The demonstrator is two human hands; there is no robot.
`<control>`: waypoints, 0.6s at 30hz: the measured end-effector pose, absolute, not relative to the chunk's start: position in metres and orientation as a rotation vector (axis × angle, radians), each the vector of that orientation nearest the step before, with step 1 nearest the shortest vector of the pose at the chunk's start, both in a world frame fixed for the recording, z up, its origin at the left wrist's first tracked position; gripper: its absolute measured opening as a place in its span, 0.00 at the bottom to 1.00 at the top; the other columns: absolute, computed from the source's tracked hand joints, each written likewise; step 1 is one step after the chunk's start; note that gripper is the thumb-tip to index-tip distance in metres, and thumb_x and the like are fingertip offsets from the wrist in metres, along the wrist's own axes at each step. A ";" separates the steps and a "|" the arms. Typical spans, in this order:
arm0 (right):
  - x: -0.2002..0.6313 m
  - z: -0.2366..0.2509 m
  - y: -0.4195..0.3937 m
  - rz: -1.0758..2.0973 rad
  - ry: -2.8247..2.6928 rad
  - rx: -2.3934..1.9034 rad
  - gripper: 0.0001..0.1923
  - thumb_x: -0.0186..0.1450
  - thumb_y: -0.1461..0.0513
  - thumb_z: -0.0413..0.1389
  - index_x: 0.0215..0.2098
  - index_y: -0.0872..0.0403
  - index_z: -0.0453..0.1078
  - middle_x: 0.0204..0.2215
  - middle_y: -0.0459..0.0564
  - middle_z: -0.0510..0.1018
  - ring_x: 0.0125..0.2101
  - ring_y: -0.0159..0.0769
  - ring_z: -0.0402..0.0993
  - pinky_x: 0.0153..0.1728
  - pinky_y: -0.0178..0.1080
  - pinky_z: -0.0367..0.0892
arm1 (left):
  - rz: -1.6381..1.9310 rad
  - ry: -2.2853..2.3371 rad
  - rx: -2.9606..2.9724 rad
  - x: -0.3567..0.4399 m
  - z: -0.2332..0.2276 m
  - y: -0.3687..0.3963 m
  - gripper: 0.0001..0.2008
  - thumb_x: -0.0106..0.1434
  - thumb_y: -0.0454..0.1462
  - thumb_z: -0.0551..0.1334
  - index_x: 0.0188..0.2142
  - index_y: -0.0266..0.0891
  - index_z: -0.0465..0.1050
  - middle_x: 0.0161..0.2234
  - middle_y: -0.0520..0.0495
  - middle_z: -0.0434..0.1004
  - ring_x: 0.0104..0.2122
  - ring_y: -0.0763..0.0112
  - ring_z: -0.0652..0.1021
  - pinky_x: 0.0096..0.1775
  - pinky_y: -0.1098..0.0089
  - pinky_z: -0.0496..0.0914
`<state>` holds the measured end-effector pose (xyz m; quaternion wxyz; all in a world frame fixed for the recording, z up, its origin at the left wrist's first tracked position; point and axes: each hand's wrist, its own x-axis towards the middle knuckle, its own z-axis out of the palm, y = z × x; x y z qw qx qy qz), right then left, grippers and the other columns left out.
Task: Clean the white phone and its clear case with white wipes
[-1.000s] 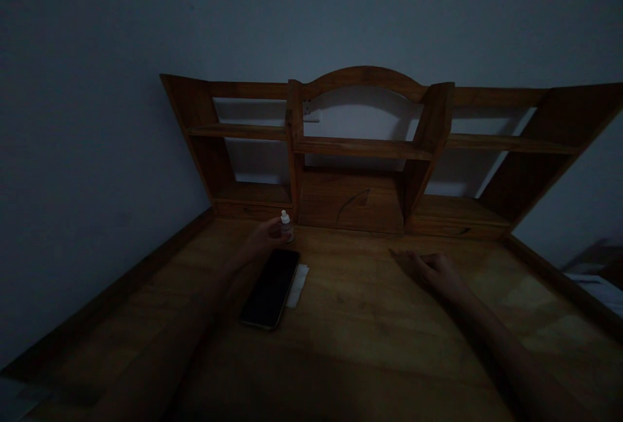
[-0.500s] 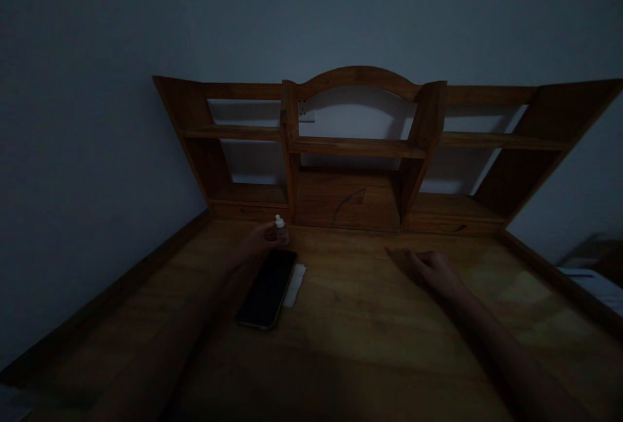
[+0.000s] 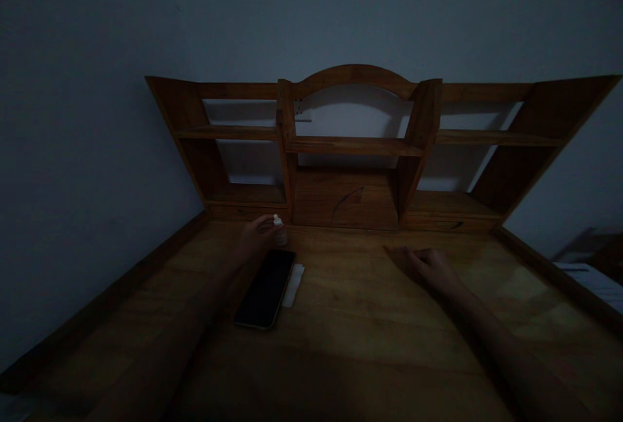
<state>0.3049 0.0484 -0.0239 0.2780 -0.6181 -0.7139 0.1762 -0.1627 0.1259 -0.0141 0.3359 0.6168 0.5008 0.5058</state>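
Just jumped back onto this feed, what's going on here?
A person's left hand has its fingers at the top of a small bottle with a white cap; it is too dark to judge how firm the grip is. Nearer the camera, a phone with a dark screen lies on the wooden desk, a white sheet along its right edge. The right hand is off to the right, fingers curled, with nothing visible in it.

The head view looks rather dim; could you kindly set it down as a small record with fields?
Left hand: at the white-capped bottle, grip unclear
Right hand: loosely curled, no held thing visible
Phone: lying on the desk, screen dark
White sheet: along the phone's right edge
Shelf unit: wooden, at the desk's back
Lighting: dim
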 end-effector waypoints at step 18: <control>0.309 -0.031 0.052 0.475 -1.912 -1.622 0.35 0.69 0.40 0.41 0.18 0.56 0.63 0.16 0.47 0.64 0.18 0.30 0.57 0.22 0.35 0.50 | 1.315 1.399 1.785 -0.161 -0.022 0.134 0.29 0.50 0.55 0.68 0.44 0.38 0.75 0.44 0.42 0.81 0.44 0.60 0.81 0.50 0.59 0.74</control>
